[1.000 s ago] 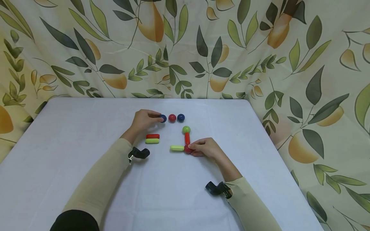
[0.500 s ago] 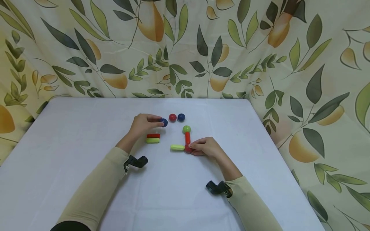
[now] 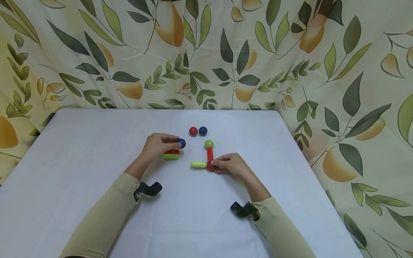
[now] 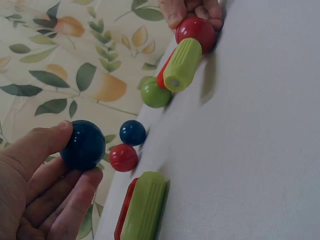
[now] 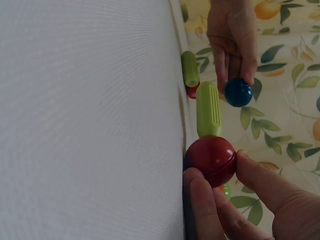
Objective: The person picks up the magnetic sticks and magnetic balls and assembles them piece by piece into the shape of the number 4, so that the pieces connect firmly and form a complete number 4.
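Between thumb and fingers, my left hand [image 3: 158,146] pinches a blue ball [image 4: 84,145], held over the table near a red stick [image 3: 172,151] and a green stick [image 3: 170,157] lying side by side. My right hand [image 3: 231,164] grips a red ball [image 5: 212,159] at the corner of a joined L-shape. From that ball a green stick [image 5: 208,109] points left, and a red stick [image 3: 210,154] runs away from me to a green ball [image 3: 209,144]. A metal disc shows at the green stick's free end in the left wrist view.
A loose red ball [image 3: 193,131] and a second blue ball [image 3: 203,131] sit together farther back on the white-covered table [image 3: 96,143]. Behind the table hangs a leaf-and-fruit patterned cloth [image 3: 200,53]. Both wrists carry a small black camera mount.
My left hand has picked the blue ball out of the back row and brought it toward me, above the loose sticks. My right hand keeps its grip with hardly any movement.
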Motion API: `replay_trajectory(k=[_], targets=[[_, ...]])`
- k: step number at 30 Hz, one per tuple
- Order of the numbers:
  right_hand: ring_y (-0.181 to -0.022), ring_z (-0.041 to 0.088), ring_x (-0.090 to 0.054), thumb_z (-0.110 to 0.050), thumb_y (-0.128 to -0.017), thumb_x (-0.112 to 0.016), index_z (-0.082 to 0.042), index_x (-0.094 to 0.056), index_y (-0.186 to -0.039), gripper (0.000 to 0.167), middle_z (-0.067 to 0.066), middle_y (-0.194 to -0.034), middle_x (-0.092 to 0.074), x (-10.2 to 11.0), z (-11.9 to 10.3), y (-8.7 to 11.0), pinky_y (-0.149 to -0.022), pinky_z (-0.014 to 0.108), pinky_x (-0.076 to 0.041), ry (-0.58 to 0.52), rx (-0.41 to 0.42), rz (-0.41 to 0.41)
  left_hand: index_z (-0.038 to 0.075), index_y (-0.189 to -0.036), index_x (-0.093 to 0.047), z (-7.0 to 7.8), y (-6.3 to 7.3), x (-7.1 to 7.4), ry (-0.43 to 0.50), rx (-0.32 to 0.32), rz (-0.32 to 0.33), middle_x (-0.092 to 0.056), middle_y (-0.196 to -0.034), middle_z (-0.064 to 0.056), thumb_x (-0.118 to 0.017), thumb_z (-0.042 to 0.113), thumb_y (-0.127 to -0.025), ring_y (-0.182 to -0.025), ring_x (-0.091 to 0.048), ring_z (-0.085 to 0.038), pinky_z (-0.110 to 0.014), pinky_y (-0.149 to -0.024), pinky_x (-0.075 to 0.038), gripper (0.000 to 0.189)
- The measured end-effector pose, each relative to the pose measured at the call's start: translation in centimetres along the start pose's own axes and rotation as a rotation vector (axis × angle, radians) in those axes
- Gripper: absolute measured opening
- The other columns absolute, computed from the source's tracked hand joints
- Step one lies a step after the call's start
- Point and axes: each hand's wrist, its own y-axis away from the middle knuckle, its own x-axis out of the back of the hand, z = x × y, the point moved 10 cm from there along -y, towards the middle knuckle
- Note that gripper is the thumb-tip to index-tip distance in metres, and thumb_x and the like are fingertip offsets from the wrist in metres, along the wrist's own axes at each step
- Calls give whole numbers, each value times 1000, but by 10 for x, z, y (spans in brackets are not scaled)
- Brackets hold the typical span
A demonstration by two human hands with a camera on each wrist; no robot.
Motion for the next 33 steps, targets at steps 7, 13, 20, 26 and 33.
replay_trajectory(k=[7, 13, 20, 26, 33], targets=[[-73, 13, -71, -17, -89, -74, 3, -72, -110, 29, 13, -99, -73, -1, 1, -1, -71, 26, -58, 4, -8, 0, 19, -120, -72, -6, 6, -3, 17, 9, 2, -71, -118, -5, -79, 42, -81, -117, -60, -25, -43, -99, -47, 45], [-73, 13, -70, -17, -88, -74, 3, -72, -109, 29, 13, -99, -73, -1, 1, -1, -70, 26, -58, -4, -8, -3, 21, -117, -73, -9, 11, -10, 15, -5, -8, -74, -112, -1, -82, 44, -78, -117, -61, -23, -46, -102, -43, 46], [-73, 13, -70, -16, -88, -75, 3, -72, -108, 28, 13, -98, -73, -1, 1, -1, -70, 26, -58, -17, -9, -4, 20, -114, -75, -10, 18, -19, 6, -45, -26, -75, -106, 2, -83, 43, -77, -111, -65, -21, -44, -98, -46, 44], [-73, 13, -70, -16, -89, -74, 5, -71, -110, 30, 14, -99, -73, 0, 1, 0, -71, 27, -58, -8, 3, -7, 20, -114, -75, -11, 24, -26, -16, -61, -38, -76, -105, 2, -83, 43, -77, -112, -65, -21, -44, -98, -46, 44], [-73, 13, -70, -18, -88, -75, 3, -72, -108, 29, 13, -98, -73, 0, 0, 0, -70, 26, -58, 5, 3, -8, 20, -111, -76, -12, 30, -33, -24, -73, -48, -74, -111, 1, -83, 39, -78, -115, -63, -21, -42, -97, -47, 39]])
